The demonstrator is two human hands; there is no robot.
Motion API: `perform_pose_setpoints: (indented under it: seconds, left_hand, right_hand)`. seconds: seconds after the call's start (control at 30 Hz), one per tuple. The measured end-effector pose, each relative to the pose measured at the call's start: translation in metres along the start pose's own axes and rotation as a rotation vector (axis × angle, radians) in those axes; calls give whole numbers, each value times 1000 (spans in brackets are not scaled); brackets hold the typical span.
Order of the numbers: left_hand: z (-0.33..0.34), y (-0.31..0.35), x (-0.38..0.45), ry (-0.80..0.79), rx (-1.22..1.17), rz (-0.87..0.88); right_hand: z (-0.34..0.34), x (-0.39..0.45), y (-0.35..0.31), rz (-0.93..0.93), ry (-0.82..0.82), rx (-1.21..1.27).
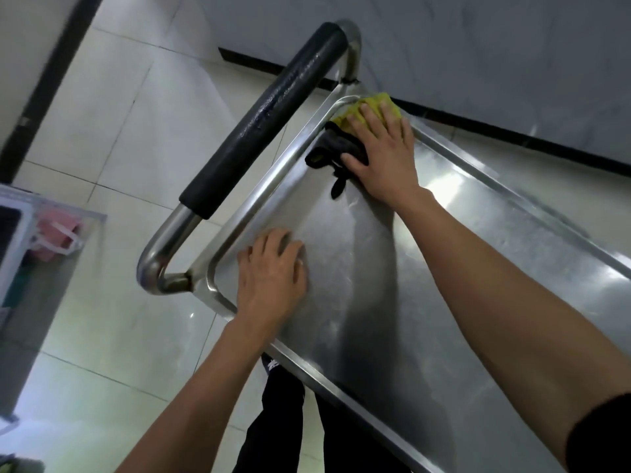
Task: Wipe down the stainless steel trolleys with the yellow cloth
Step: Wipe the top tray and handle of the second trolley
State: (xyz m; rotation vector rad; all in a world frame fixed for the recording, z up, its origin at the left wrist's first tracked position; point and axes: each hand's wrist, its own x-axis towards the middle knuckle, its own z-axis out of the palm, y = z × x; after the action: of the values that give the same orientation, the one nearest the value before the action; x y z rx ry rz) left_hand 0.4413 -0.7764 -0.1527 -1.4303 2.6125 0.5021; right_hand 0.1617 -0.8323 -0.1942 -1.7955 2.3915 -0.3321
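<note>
A stainless steel trolley (426, 302) fills the middle and right of the head view, its flat top rimmed by a raised edge. My right hand (382, 155) presses flat on a yellow cloth (375, 104) with a dark grey side (327, 151), in the far corner of the top by the handle. Most of the cloth is hidden under the palm. My left hand (273, 278) rests flat, fingers spread, on the near corner of the top.
The trolley's tubular handle with a black foam sleeve (269, 121) runs along the left end. A grey wall with a dark skirting (512, 131) lies just behind the trolley. Pale floor tiles spread to the left, where a shelf with a pink item (58, 237) stands.
</note>
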Motion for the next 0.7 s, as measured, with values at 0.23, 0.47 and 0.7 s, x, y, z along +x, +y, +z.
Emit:
perform_pose_setpoints:
  seconds: [0.23, 0.47, 0.7]
  left_hand:
    - [-2, -8, 6, -12, 42, 69]
    - [-4, -26, 3, -33, -127, 90]
    - [-11, -63, -4, -7, -80, 154]
  right_hand:
    - [-1, 0, -19, 10, -10, 5]
    - [5, -74, -46, -32, -31, 30]
    - [19, -165, -90, -32, 8, 41]
